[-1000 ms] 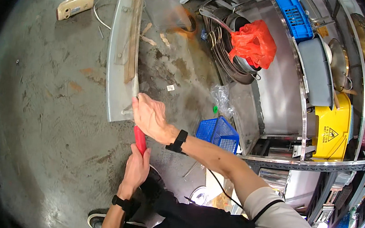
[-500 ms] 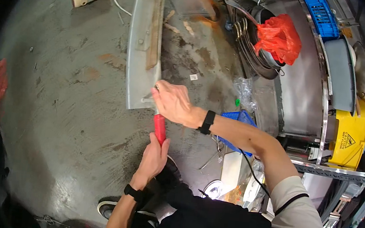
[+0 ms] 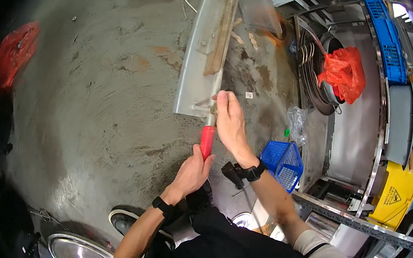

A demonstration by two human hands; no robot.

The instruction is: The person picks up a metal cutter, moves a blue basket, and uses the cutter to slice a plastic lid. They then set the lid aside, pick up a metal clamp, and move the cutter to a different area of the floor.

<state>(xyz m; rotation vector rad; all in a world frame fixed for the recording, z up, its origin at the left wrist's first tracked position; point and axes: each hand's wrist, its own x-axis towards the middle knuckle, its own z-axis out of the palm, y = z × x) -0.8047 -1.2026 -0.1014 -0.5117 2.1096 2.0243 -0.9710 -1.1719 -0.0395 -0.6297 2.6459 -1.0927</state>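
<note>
One red-handled tool [image 3: 199, 63], long axis fore-and-aft, pointing away

Red grip [image 3: 206, 141] in the left hand [image 3: 192, 173], low over the grey floor [image 3: 92, 117].
The right hand [image 3: 232, 126] is up at the metal shaft [image 3: 211, 120], beside the long metal plate [image 3: 190, 77].

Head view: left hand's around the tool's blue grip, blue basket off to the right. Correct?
One miss: the grip is red, not blue, as the head view shows. The left hand is around it, blue basket off to the right.
</note>
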